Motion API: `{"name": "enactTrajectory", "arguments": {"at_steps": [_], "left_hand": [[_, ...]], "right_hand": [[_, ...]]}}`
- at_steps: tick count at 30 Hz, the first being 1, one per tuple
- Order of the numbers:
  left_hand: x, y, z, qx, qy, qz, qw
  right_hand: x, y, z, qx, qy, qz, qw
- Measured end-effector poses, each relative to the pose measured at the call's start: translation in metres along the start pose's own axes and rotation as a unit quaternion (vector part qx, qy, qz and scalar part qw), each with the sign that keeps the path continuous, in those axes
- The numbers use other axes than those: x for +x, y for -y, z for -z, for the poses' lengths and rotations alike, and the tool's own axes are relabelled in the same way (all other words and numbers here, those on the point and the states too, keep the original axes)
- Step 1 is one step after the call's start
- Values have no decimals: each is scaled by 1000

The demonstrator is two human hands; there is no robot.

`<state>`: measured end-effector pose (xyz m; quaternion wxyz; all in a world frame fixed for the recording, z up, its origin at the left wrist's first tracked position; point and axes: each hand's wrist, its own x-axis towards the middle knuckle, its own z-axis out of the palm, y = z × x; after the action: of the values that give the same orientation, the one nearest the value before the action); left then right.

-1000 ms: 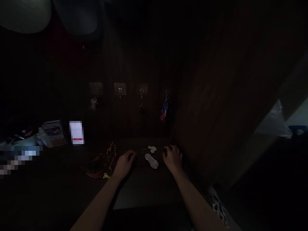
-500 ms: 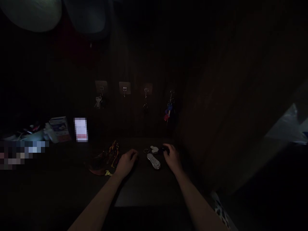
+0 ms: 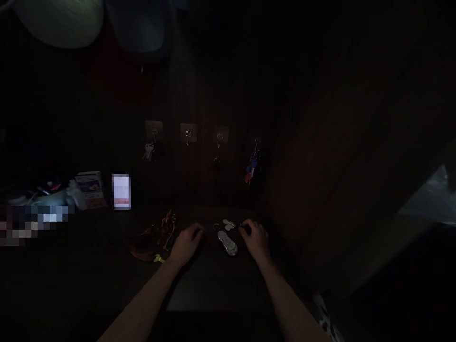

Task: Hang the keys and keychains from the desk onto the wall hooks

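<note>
Very dim scene; detail is limited. Right hand (image 3: 257,239) rests on the dark tabletop (image 3: 213,285), fingers curled over a small dark item at its fingertips; whether it grips that item cannot be told. Left hand (image 3: 187,243) lies knuckles up on the same surface, fingers loosely bent; nothing can be made out in it, and whether it is open or closed cannot be told.

Between the two hands lies a silver key fob (image 3: 227,242), flat on the tabletop, touching neither hand as far as can be seen. Its long axis runs diagonally: near end toward the right hand's wrist side, far end pointing up and left toward a key ring (image 3: 214,226). Just beyond it sit pale round tags (image 3: 228,223).

Left of the left hand, just beside it: a heap of red and yellow cords (image 3: 160,235).

On the back panel, a row of four hooks (image 3: 188,135); the rightmost carries a key bunch with blue and red tags (image 3: 251,168), the leftmost a pale bunch (image 3: 148,151).

Far left: a small carton (image 3: 90,189); contents not visible.
</note>
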<state>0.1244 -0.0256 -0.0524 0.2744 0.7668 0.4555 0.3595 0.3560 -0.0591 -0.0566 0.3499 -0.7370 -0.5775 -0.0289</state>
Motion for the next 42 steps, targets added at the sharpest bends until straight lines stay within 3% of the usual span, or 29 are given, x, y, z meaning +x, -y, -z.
{"name": "enactTrajectory", "arguments": {"at_steps": [5,11,17,24,29,35,39,42], "left_hand": [[0,0,0,-9,4,-6,1000],[-1,-2,0,-11,-18,-24,999],[-6,-6,1,-14,-43,-73,996],[-7,-7,2,-50,-58,-90,993],[-7,-9,4,-95,-44,-57,993],[-3,-6,3,-96,-95,-31,990],[-1,-4,2,-91,-123,-31,988],[-1,-1,2,-72,-137,-30,988]], "right_hand": [[4,2,-1,222,-37,-42,973],[5,19,5,408,33,-102,906],[10,40,12,460,97,-58,880],[5,84,5,545,176,-32,819],[3,99,-4,537,154,-11,829],[7,94,-10,496,117,17,860],[3,92,-12,539,174,-27,824],[-3,91,-18,576,176,-51,796]]}}
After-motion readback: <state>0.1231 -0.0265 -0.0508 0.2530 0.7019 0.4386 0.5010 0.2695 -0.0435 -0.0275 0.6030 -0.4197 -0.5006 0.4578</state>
